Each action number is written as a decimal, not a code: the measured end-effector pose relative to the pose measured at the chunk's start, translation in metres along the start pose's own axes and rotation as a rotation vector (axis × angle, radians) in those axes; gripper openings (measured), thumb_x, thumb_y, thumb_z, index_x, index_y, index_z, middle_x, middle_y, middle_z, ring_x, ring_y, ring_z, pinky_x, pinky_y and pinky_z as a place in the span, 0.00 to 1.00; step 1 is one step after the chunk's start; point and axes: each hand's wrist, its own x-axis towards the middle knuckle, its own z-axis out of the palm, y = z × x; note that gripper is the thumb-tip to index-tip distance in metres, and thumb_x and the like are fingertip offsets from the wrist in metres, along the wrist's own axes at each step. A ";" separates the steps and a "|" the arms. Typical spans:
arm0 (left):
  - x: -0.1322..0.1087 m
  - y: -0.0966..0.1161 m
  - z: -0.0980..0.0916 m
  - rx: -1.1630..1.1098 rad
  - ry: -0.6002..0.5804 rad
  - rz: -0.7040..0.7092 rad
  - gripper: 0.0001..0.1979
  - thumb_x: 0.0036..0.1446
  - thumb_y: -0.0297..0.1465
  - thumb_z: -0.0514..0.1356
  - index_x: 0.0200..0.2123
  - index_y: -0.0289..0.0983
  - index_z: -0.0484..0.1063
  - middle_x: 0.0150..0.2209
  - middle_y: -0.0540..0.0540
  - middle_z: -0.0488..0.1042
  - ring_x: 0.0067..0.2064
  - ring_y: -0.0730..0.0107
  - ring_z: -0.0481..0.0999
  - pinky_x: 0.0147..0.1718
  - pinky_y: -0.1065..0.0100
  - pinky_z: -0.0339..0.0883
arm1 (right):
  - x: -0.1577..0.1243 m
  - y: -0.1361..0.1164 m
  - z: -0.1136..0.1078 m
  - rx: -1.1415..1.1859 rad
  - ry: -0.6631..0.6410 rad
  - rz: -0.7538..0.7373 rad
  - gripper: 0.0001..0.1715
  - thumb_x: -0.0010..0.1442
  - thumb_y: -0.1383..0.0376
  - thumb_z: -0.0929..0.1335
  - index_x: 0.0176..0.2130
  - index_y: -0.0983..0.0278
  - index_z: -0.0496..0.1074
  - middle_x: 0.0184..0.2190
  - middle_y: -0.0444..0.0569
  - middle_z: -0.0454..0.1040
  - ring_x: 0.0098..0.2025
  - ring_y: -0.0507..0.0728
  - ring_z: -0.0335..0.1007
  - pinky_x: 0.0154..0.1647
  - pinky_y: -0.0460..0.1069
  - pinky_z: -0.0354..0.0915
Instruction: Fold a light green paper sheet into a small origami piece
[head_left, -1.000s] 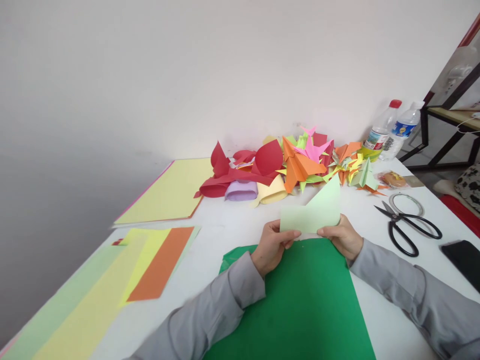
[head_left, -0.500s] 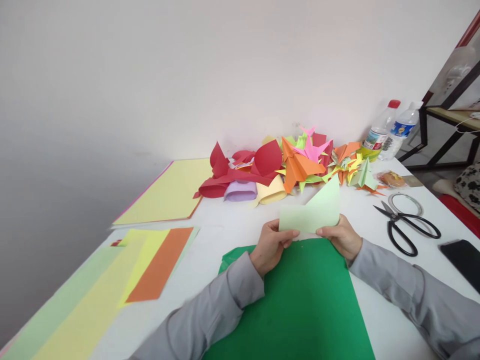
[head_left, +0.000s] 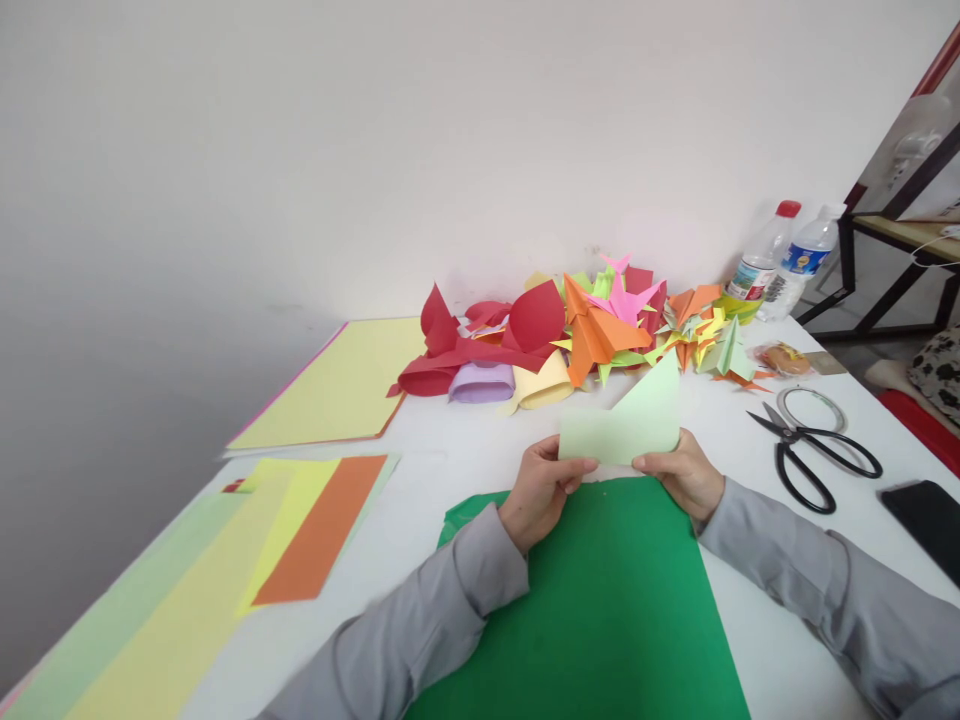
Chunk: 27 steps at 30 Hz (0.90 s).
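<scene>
I hold a piece of pale green paper [head_left: 637, 432] just beyond the far edge of the dark green sheet [head_left: 600, 610], raised toward its right half. The paper's long axis runs left to right, roughly along that far edge, with the straight lower side nearest the sheet. At its right end a sharp corner rises, pointing up and away from the sheet; from that tip a slanting edge drops leftward to a low, straight-topped strip. It looks plain, smooth and matte, a soft mint tone.

My left hand [head_left: 541, 490] is clamped on the paper's lower left corner, thumb laid along the bottom edge. My right hand [head_left: 682, 475] pinches the lower right corner, its thumb pointing in toward the other. The two hands are apart, with the lower edge stretched between them.

Well beyond the sheet sit red paper shapes [head_left: 480, 352], a purple paper loop [head_left: 482, 383], a cream paper loop [head_left: 545, 383] and an orange paper plane [head_left: 596, 330]. Right of the sheet, on the white surface [head_left: 397, 530], lie black-handled scissors [head_left: 789, 434] touching a clear ring [head_left: 843, 411]. Left of the sheet lies an orange strip [head_left: 322, 530].
</scene>
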 end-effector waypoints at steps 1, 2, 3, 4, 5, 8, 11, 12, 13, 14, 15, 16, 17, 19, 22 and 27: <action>0.000 0.000 0.000 -0.002 -0.002 0.000 0.10 0.29 0.21 0.69 0.19 0.32 0.71 0.14 0.58 0.59 0.16 0.86 0.51 0.16 0.74 0.41 | 0.000 0.000 0.000 0.000 -0.002 -0.001 0.24 0.34 0.73 0.76 0.36 0.67 0.77 0.32 0.51 0.81 0.34 0.62 0.76 0.39 0.55 0.69; 0.000 0.000 0.000 -0.005 -0.004 -0.001 0.10 0.30 0.21 0.69 0.19 0.32 0.71 0.14 0.58 0.59 0.16 0.86 0.51 0.16 0.74 0.41 | 0.000 0.001 -0.001 -0.001 -0.002 -0.004 0.23 0.34 0.73 0.76 0.36 0.67 0.77 0.31 0.51 0.81 0.33 0.61 0.76 0.39 0.55 0.69; 0.000 0.000 0.000 -0.006 -0.006 -0.003 0.10 0.30 0.20 0.69 0.19 0.32 0.71 0.14 0.58 0.59 0.16 0.86 0.52 0.16 0.74 0.41 | 0.000 0.001 -0.001 -0.001 0.000 -0.005 0.23 0.34 0.73 0.76 0.35 0.67 0.77 0.31 0.51 0.81 0.32 0.61 0.75 0.38 0.55 0.69; 0.000 0.001 0.000 -0.008 -0.007 -0.006 0.10 0.30 0.20 0.69 0.19 0.32 0.72 0.14 0.57 0.59 0.16 0.86 0.51 0.16 0.74 0.41 | 0.000 0.001 -0.001 -0.001 0.001 -0.006 0.22 0.34 0.73 0.76 0.35 0.67 0.77 0.30 0.51 0.81 0.32 0.60 0.75 0.38 0.54 0.69; 0.000 0.001 0.000 -0.011 -0.009 -0.008 0.10 0.30 0.20 0.69 0.20 0.32 0.72 0.14 0.57 0.59 0.16 0.86 0.51 0.16 0.75 0.41 | 0.000 0.001 -0.001 -0.001 0.003 -0.007 0.22 0.34 0.73 0.76 0.34 0.67 0.77 0.30 0.50 0.81 0.31 0.60 0.75 0.37 0.54 0.68; 0.001 0.001 -0.001 -0.021 -0.019 -0.018 0.10 0.30 0.20 0.69 0.21 0.31 0.73 0.15 0.57 0.59 0.17 0.86 0.51 0.16 0.75 0.41 | 0.000 0.000 0.000 -0.004 0.013 0.000 0.21 0.34 0.73 0.76 0.33 0.67 0.77 0.29 0.50 0.80 0.30 0.59 0.74 0.36 0.53 0.68; 0.001 0.001 -0.002 -0.042 -0.011 -0.027 0.11 0.29 0.20 0.69 0.21 0.31 0.73 0.15 0.57 0.60 0.17 0.86 0.52 0.15 0.75 0.42 | 0.000 -0.002 0.002 0.008 0.026 0.008 0.21 0.33 0.73 0.76 0.32 0.67 0.77 0.27 0.48 0.80 0.29 0.58 0.73 0.35 0.53 0.67; 0.002 0.002 -0.002 -0.054 -0.005 -0.030 0.11 0.29 0.20 0.69 0.20 0.32 0.72 0.16 0.57 0.60 0.17 0.86 0.52 0.15 0.76 0.42 | 0.000 -0.002 0.002 0.014 0.029 0.010 0.21 0.32 0.73 0.76 0.32 0.66 0.77 0.27 0.47 0.80 0.28 0.58 0.73 0.35 0.53 0.67; 0.002 0.002 -0.003 -0.065 0.001 -0.033 0.11 0.29 0.20 0.69 0.20 0.32 0.71 0.16 0.57 0.60 0.18 0.86 0.52 0.15 0.76 0.43 | 0.000 -0.002 0.002 0.019 0.032 0.013 0.21 0.32 0.74 0.76 0.32 0.66 0.77 0.26 0.47 0.79 0.28 0.57 0.72 0.35 0.53 0.67; 0.002 0.002 -0.003 -0.073 0.004 -0.036 0.12 0.28 0.20 0.69 0.20 0.32 0.71 0.16 0.56 0.60 0.18 0.86 0.52 0.15 0.76 0.43 | 0.000 -0.002 0.002 0.021 0.035 0.015 0.20 0.32 0.74 0.76 0.31 0.66 0.77 0.25 0.46 0.79 0.27 0.57 0.72 0.34 0.53 0.66; 0.002 0.002 -0.003 -0.079 0.004 -0.038 0.12 0.28 0.20 0.70 0.20 0.32 0.70 0.17 0.57 0.60 0.18 0.86 0.52 0.15 0.76 0.43 | 0.000 -0.002 0.002 0.019 0.038 0.016 0.20 0.32 0.74 0.76 0.31 0.66 0.77 0.25 0.46 0.79 0.26 0.56 0.71 0.34 0.52 0.66; 0.002 0.002 -0.004 -0.080 0.002 -0.039 0.12 0.28 0.20 0.70 0.20 0.32 0.70 0.17 0.57 0.60 0.18 0.86 0.53 0.15 0.76 0.43 | 0.001 -0.002 0.002 0.015 0.041 0.015 0.19 0.32 0.73 0.76 0.30 0.66 0.76 0.24 0.46 0.78 0.25 0.55 0.70 0.33 0.52 0.66; 0.003 0.002 -0.004 -0.082 -0.002 -0.039 0.13 0.28 0.20 0.70 0.20 0.32 0.70 0.17 0.57 0.60 0.18 0.86 0.53 0.15 0.77 0.44 | 0.001 -0.002 0.002 0.008 0.044 0.014 0.18 0.32 0.73 0.76 0.29 0.65 0.76 0.23 0.45 0.78 0.24 0.55 0.69 0.32 0.52 0.65; 0.003 0.002 -0.005 -0.094 -0.006 -0.042 0.13 0.28 0.20 0.70 0.20 0.32 0.70 0.18 0.56 0.61 0.19 0.86 0.53 0.15 0.77 0.44 | 0.001 -0.002 0.002 0.001 0.050 0.016 0.18 0.32 0.73 0.76 0.28 0.65 0.76 0.22 0.45 0.77 0.23 0.54 0.68 0.31 0.52 0.65; 0.004 0.003 -0.006 -0.134 0.003 -0.059 0.14 0.28 0.19 0.69 0.19 0.33 0.67 0.19 0.55 0.62 0.19 0.86 0.54 0.15 0.77 0.45 | 0.001 -0.002 0.001 0.009 0.058 0.022 0.19 0.31 0.73 0.76 0.30 0.65 0.76 0.24 0.45 0.78 0.24 0.54 0.68 0.31 0.51 0.65; 0.005 0.002 -0.009 -0.154 0.002 -0.065 0.15 0.28 0.19 0.69 0.18 0.33 0.66 0.19 0.56 0.62 0.19 0.86 0.55 0.15 0.78 0.46 | 0.002 -0.001 -0.001 0.007 0.065 0.024 0.17 0.31 0.73 0.76 0.28 0.65 0.75 0.22 0.43 0.76 0.21 0.52 0.64 0.28 0.50 0.63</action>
